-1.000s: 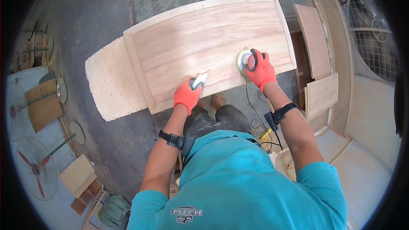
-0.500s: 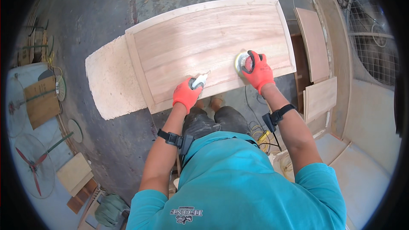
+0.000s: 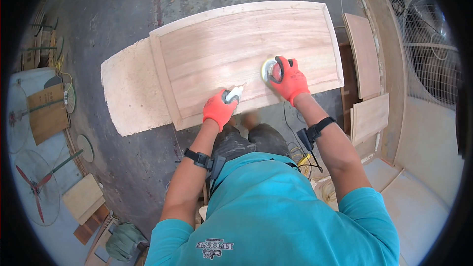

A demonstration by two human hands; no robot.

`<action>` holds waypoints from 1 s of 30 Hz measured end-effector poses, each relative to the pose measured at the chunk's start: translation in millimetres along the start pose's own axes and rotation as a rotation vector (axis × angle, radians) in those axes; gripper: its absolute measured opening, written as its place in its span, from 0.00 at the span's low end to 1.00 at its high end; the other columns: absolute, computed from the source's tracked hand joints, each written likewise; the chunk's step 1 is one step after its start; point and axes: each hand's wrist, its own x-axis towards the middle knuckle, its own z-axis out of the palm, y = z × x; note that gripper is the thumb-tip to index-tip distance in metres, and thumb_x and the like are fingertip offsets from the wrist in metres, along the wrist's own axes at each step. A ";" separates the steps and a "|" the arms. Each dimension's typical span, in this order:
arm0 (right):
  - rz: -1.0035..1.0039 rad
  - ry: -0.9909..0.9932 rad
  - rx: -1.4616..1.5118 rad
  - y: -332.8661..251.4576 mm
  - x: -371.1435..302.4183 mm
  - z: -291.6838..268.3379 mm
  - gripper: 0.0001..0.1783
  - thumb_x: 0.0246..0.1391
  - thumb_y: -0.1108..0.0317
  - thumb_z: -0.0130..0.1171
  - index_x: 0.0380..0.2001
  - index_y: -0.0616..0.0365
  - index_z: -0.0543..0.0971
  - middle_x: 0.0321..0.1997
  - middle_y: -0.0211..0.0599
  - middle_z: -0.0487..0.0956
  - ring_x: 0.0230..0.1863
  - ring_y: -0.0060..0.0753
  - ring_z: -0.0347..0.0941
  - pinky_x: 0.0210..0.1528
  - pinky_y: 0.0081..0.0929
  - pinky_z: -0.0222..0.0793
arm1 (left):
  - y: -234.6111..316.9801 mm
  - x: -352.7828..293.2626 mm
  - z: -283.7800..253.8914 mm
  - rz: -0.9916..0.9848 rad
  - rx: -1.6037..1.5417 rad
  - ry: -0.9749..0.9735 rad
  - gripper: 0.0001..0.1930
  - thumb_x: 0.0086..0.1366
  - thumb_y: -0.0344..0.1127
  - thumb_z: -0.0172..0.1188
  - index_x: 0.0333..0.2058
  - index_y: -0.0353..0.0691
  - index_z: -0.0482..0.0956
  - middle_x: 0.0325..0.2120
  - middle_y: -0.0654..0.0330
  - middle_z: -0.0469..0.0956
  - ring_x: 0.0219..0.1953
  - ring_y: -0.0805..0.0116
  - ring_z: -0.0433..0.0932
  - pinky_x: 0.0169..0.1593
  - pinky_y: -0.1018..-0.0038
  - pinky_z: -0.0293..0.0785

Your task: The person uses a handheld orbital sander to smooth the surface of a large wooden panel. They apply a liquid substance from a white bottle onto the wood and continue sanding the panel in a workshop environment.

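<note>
A framed wooden panel lies flat before me, its grain pale and pinkish. My right hand, in a red glove with dark fingertips, is closed over the top of a round orbital sander; its disc rests on the panel's face, right of the middle. In my left hand, gloved the same way, is a small white bottle with a pointed nozzle. The nozzle points up and right, over the panel near its front edge. Fingers on both hands are wrapped round what they hold.
A rough pale board sticks out under the panel's left end. Wooden sheets lean by the right wall, near a caged fan. A cable runs down beside my legs. Another fan and a cardboard sheet are at left.
My right hand has slid the sander left and slightly away from me across the panel. The left hand with the bottle has shifted slightly right. One foot looks blurred now.
</note>
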 end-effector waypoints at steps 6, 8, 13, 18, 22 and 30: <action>-0.022 -0.029 -0.022 -12.4 3.2 1.8 0.43 0.52 0.48 0.68 0.69 0.40 0.64 0.68 0.56 0.63 0.56 0.57 0.77 0.57 0.45 0.75 | -1.9 4.4 -0.5 0.016 0.016 -0.038 0.20 0.58 0.45 0.66 0.47 0.41 0.83 0.34 0.50 0.85 0.38 0.55 0.85 0.44 0.63 0.78; -0.032 -0.029 -0.019 -15.0 3.0 1.1 0.43 0.52 0.48 0.68 0.69 0.40 0.64 0.68 0.56 0.63 0.56 0.58 0.77 0.57 0.45 0.75 | -6.6 5.8 1.8 0.023 -0.045 -0.016 0.19 0.60 0.42 0.66 0.47 0.40 0.82 0.32 0.53 0.85 0.36 0.60 0.85 0.42 0.66 0.78; -0.089 -0.051 -0.011 -23.7 -5.2 6.5 0.44 0.50 0.48 0.69 0.69 0.40 0.64 0.69 0.59 0.62 0.56 0.60 0.77 0.56 0.47 0.76 | -30.6 8.7 -5.1 0.053 -0.596 0.011 0.16 0.65 0.34 0.63 0.49 0.34 0.80 0.34 0.59 0.84 0.33 0.71 0.82 0.38 0.73 0.77; -0.239 -0.104 -0.133 -51.2 -27.7 33.3 0.43 0.49 0.53 0.71 0.68 0.42 0.65 0.66 0.56 0.65 0.54 0.61 0.77 0.54 0.49 0.77 | -52.6 11.2 -19.8 -0.014 -0.910 -0.032 0.17 0.66 0.30 0.61 0.52 0.30 0.77 0.37 0.56 0.84 0.34 0.72 0.82 0.37 0.76 0.77; -0.162 -0.084 -0.136 -53.7 -16.2 27.9 0.44 0.50 0.56 0.71 0.70 0.38 0.63 0.64 0.53 0.65 0.55 0.55 0.77 0.54 0.46 0.77 | -50.1 10.4 -21.3 -0.024 -0.968 -0.052 0.17 0.67 0.30 0.61 0.52 0.30 0.77 0.36 0.56 0.84 0.33 0.72 0.82 0.36 0.76 0.77; -0.192 -0.099 -0.148 -45.6 -20.2 29.4 0.44 0.49 0.55 0.71 0.68 0.41 0.64 0.65 0.56 0.65 0.55 0.60 0.77 0.55 0.48 0.77 | -56.3 17.6 -20.5 -0.066 -1.040 -0.088 0.15 0.66 0.27 0.61 0.51 0.30 0.78 0.33 0.57 0.83 0.29 0.75 0.80 0.33 0.77 0.75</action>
